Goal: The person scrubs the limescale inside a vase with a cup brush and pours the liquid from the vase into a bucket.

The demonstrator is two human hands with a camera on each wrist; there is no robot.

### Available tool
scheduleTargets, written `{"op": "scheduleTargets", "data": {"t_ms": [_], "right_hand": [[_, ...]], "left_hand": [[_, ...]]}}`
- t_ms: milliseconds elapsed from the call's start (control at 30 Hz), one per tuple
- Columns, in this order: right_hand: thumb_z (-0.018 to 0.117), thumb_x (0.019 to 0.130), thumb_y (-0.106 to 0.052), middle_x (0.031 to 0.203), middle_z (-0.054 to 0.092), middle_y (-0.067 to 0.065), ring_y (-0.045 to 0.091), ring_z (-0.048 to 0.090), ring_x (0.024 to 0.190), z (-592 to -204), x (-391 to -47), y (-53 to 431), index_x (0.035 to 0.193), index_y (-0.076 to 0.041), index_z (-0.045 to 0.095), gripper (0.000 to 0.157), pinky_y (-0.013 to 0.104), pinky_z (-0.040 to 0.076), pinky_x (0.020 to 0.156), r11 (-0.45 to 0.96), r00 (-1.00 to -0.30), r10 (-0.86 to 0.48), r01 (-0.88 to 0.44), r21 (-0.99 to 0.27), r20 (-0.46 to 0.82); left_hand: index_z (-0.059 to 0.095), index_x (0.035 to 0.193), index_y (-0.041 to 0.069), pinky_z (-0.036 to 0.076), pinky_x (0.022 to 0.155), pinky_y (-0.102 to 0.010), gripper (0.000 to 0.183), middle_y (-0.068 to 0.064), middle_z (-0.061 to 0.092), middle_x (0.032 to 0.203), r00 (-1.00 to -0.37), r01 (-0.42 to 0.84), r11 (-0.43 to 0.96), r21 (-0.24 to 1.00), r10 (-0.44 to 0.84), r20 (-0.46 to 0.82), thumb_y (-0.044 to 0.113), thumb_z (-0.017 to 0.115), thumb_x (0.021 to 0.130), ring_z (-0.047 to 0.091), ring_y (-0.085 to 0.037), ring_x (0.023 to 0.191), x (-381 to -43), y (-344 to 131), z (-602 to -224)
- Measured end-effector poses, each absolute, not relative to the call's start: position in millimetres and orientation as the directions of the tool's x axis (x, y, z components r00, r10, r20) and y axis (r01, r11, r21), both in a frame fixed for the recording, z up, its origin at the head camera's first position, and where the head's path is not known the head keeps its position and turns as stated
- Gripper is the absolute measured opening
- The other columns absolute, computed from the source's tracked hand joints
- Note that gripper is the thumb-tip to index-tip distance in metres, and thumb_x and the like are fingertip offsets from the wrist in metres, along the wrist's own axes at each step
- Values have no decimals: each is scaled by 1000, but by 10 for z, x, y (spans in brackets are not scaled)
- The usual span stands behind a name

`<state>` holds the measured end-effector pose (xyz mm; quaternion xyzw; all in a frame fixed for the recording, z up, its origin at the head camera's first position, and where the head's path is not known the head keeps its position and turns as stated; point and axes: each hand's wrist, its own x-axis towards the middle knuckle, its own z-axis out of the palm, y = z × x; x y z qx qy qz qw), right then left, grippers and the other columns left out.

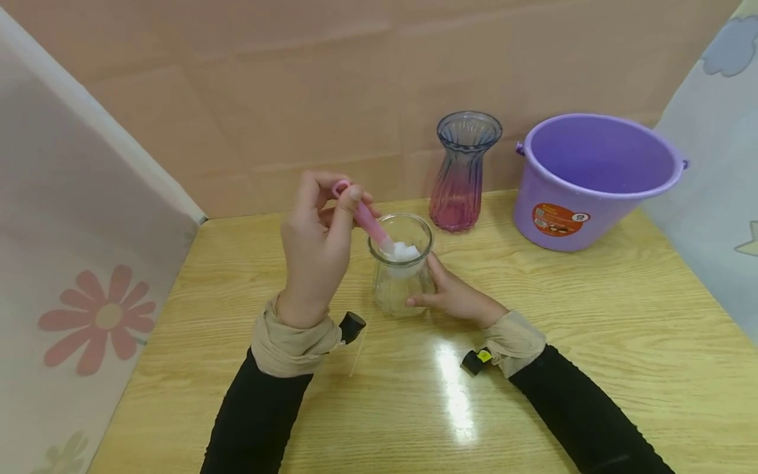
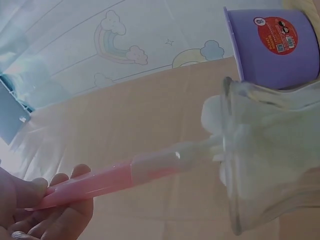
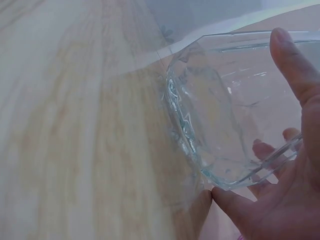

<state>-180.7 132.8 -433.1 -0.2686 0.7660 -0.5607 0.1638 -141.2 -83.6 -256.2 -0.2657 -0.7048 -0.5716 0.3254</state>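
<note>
Between thumb and fingers my left hand point(image 1: 316, 247) pinches the handle of a pink sponge brush point(image 1: 372, 224), near its looped end. The brush slants down to the right, and its white sponge head point(image 1: 404, 251) sits in the mouth of a clear glass jar point(image 1: 399, 289). From the right, my right hand point(image 1: 458, 293) grips the jar low down, thumb on the near side and fingers round the back. Seen from the left wrist, the sponge point(image 2: 212, 115) bulges partly out past the rim. In the right wrist view the jar's thick base point(image 3: 187, 130) is close to the wooden table top.
Behind the jar stands a ribbed glass vase point(image 1: 458, 178), blue above and pink below. A purple bucket point(image 1: 583, 204) with an orange label is at the back right. A light wood table point(image 1: 237, 283) bears everything, with a patterned panel point(image 1: 89, 263) on the left.
</note>
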Motion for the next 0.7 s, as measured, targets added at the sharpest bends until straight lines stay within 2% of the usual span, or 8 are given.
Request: {"op": "scheduleTargets", "data": {"t_ms": [67,267,500,700], "right_hand": [[81,88,-16,169,7,11,25,1,155,-4334,-1807,1328,163,-29,-5,115,54,3,123,220,-799,-599,-225,-949,51],[81,87,-17,168,15,5,22,5,154,-4339,-1816,1321,163,-30,-2,113,51,6,124,204,-796,-603,-217,-954,52],[82,87,-19,169,9,4,24,2,155,-4327,-1815,1306,161,-40,-5,116,54,6,123,218,-797,-602,-214,-952,41],[82,87,-17,169,8,6,25,4,154,-4335,-1807,1300,160,-45,-4,116,55,7,123,205,-805,-592,-197,-959,39]], "left_hand": [[51,100,-13,56,53,-26,12,-21,67,85,-660,737,191,649,-6,751,-5,60,99,72,-28,66,-1424,-846,-2545],[51,102,-15,61,63,-34,13,-22,66,85,-693,710,150,688,-27,720,-5,59,100,72,-25,69,-1429,-897,-2449],[55,98,-8,62,64,-38,7,-21,64,81,-686,713,83,696,-119,718,-5,61,98,71,-23,67,-1385,-992,-2243],[55,95,-8,62,63,-41,9,-22,64,80,-686,714,86,695,-111,719,-4,63,97,71,-27,66,-1381,-1036,-2164]]}}
